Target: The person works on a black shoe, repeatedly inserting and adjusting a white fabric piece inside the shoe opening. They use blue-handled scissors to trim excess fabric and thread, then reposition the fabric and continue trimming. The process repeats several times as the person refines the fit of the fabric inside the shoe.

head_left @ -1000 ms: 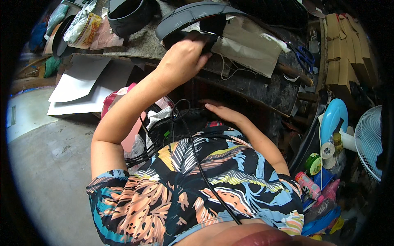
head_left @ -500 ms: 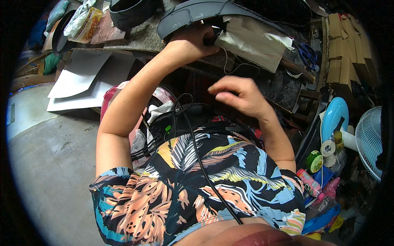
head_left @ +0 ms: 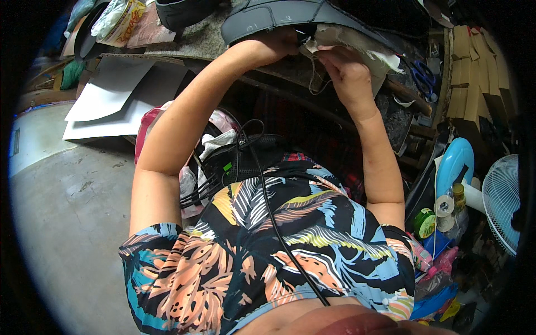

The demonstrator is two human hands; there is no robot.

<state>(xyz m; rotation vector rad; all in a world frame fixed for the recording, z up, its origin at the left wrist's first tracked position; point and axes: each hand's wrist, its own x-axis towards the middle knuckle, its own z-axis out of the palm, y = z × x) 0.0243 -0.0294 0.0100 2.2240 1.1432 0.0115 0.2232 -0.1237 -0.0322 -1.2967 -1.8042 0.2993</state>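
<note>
Both hands met at the far edge of the bench (head_left: 212,39), on a pale, rough-edged piece of fabric (head_left: 357,42) that lay half under a long, dark grey moulded panel (head_left: 279,14). The left hand (head_left: 279,43) was curled shut at the fabric's left end, right under the panel's rim. The right hand (head_left: 346,70) had its fingers bent down and closed on the cloth just beside it, with thin loose threads hanging below.

The bench top looked speckled and stone-like. Blue-handled scissors (head_left: 421,75) lay near its right edge, beside a row of tan cardboard pieces (head_left: 469,67). At its far left corner sat a crinkled plastic packet (head_left: 120,22) and a dark rounded shell (head_left: 178,11); whether that shell held anything could not be told.

2 white sheets (head_left: 111,95) lay on the grey concrete floor (head_left: 61,212) on the left. A pink bag (head_left: 148,120) below the bench held crumpled plastic. Black cables (head_left: 262,184) ran over the patterned shirt. On the right stood a blue-and-white fan (head_left: 502,201), with a white tape roll (head_left: 445,206) and a green one (head_left: 425,223).
</note>
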